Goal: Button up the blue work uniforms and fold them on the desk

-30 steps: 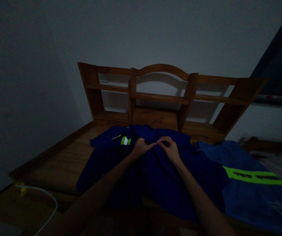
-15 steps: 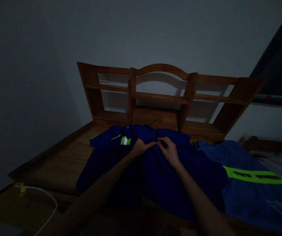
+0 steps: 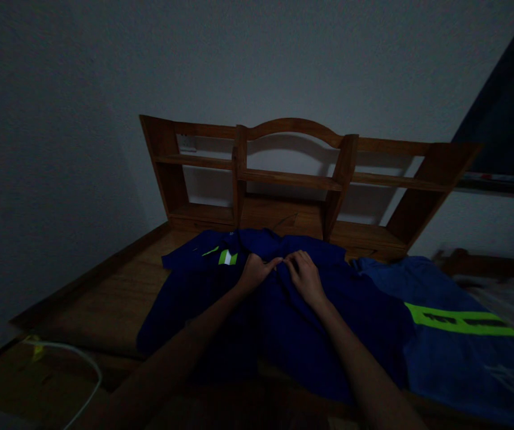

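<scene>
A dark blue garment (image 3: 302, 322) with a green and white reflective patch (image 3: 228, 257) lies spread over the wooden desk. Near its upper middle, my left hand (image 3: 257, 272) pinches the cloth between thumb and fingers. My right hand (image 3: 305, 276) is just beside it, its thumb and fingertips also pinched on the garment. The two sets of fingertips nearly touch. Dim light hides any small detail between them.
Behind the garment stands a wooden shelf unit (image 3: 290, 176) against the wall. A lighter blue cloth with a yellow-green band (image 3: 458, 319) lies at the right. A white cable (image 3: 89, 358) curves at the lower left of the wooden desk (image 3: 109, 292).
The fingers of my right hand have shifted slightly at the cloth, and its fingertips sit a little closer together. Both hands remain at nearly the same spot on the garment.
</scene>
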`<state>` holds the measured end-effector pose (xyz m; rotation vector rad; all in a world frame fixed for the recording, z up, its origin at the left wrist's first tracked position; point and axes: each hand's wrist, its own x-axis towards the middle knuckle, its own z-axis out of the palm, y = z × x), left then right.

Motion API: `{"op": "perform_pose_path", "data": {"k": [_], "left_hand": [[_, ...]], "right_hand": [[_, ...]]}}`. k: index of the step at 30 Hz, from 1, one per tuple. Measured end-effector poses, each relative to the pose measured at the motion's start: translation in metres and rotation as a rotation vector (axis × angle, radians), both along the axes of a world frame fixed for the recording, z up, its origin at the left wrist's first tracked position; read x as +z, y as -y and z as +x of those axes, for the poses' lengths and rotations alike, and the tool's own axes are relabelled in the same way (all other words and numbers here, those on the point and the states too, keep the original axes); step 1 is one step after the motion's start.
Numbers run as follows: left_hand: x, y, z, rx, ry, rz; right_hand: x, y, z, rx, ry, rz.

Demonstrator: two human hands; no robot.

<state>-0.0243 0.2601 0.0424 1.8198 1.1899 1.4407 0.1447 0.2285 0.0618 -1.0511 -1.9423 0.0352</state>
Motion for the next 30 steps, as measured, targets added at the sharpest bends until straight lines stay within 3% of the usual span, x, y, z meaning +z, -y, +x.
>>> {"op": "perform_pose_path", "data": {"k": [3, 8, 13, 24, 30], "left_hand": [[-0.001, -0.003, 0.000, -0.022, 0.015, -0.066], [0.008, -0.003, -0.003, -0.186, 0.166, 0.008], [0.016, 0.004, -0.002, -0.340, 0.285, -0.141], [0.009, -0.002, 0.002, -0.275, 0.295, -0.103], [0.015, 0.003, 0.002, -0.215, 0.270, -0.082]], "right_hand": [[0.001, 0.001, -0.001, 0.000, 0.011, 0.008], [0.005, 0.005, -0.001, -0.017, -0.028, 0.014], [0.005, 0.006, -0.001, -0.045, -0.085, 0.023], [0.008, 0.010, -0.003, -0.039, -0.034, 0.027], [0.010, 0.011, -0.005, -0.062, -0.014, 0.066]]}}
